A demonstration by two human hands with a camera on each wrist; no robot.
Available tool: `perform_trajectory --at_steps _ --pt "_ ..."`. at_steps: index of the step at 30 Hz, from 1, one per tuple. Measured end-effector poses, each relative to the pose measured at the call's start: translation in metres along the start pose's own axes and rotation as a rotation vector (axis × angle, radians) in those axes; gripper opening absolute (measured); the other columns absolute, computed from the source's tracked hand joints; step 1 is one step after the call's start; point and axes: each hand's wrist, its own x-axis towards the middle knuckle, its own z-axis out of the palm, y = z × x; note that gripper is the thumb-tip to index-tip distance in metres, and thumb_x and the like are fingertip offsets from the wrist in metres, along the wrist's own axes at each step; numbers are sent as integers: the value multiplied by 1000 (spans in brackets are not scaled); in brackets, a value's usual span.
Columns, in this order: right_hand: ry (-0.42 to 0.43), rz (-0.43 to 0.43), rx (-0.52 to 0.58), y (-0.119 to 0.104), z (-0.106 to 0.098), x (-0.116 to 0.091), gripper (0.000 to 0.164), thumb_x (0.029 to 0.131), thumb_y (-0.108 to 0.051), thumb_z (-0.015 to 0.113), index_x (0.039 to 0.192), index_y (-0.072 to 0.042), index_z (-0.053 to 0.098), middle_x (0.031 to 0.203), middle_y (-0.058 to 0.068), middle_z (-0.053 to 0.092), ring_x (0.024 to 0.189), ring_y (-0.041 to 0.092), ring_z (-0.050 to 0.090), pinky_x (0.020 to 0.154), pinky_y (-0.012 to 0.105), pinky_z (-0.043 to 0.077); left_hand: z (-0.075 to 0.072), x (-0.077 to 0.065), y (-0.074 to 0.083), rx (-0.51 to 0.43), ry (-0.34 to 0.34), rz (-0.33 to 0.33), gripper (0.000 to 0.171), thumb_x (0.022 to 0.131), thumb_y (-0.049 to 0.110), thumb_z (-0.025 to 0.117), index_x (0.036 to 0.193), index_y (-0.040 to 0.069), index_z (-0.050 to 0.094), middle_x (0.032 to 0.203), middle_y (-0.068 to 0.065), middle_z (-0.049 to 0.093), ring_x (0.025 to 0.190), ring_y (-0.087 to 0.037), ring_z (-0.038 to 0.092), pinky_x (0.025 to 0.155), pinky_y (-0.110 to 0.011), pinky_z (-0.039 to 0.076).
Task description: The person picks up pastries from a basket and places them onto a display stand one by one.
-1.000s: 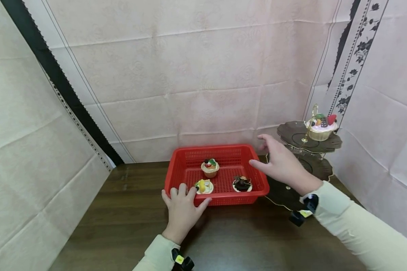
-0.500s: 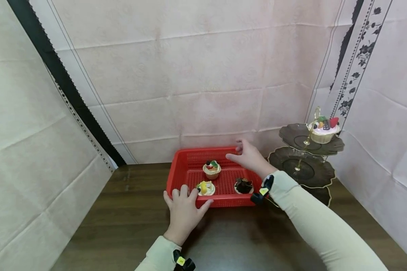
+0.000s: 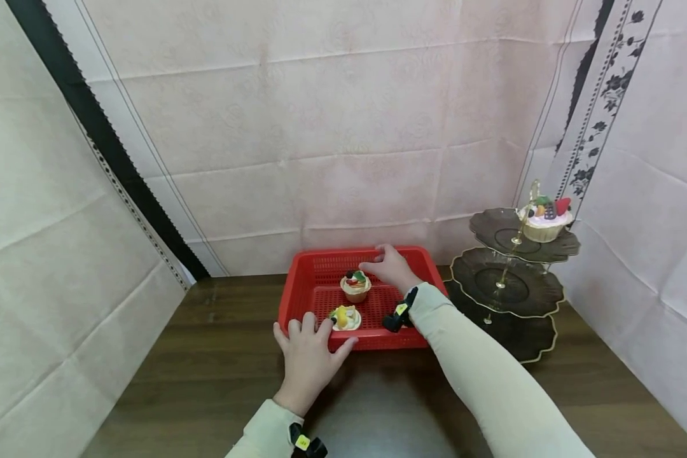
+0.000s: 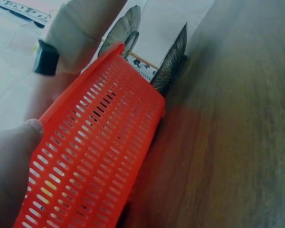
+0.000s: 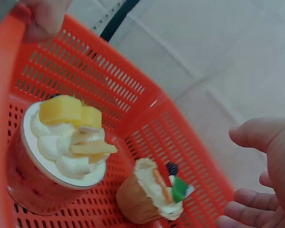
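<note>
A red plastic basket [image 3: 320, 257] stands on the table. My left hand [image 3: 305, 362] holds its front-left rim, thumb on the outer wall and fingers over the edge. Inside, a cupcake [image 3: 355, 289] topped with cream, a dark berry and a green leaf sits toward the back. Nearer the front lies a cream dessert [image 3: 346, 318] with yellow fruit, shown in a clear cup in the right wrist view. My right hand [image 3: 394, 270] hovers over the basket beside the leaf-topped cupcake, thumb and fingers apart. In the right wrist view a gap separates hand [image 5: 270, 175] and cupcake [image 5: 147, 197].
Right of the basket stands a dark three-tier cake stand [image 3: 521, 302] with gold edges. A fruit-topped cupcake [image 3: 542, 222] sits on its top tier. Pale cloth walls [image 3: 343, 127] enclose the back and sides of the wooden table [image 3: 206, 381].
My right hand has moved left from beside the cake stand to above the basket, close to the leaf-topped cupcake. Its wrist now hides the dark chocolate cupcake. My left hand stays on the rim.
</note>
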Motion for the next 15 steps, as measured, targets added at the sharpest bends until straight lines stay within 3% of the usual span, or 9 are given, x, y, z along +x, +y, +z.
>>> perform_trajectory --at_steps 6,15 --pt "-45 45 34 14 13 12 75 89 -32 78 147 -4 39 140 20 52 124 35 55 102 49 48 1 0 1 3 -1 4 59 83 70 65 107 17 73 108 -13 59 101 -37 51 102 -80 19" --pt "-163 69 -37 19 22 21 76 88 -32 79 147 -3 41 141 20 52 127 34 52 107 51 44 2 -1 -1 22 26 24 58 84 70 65 106 17 72 105 -11 57 99 -36 51 101 -80 20"
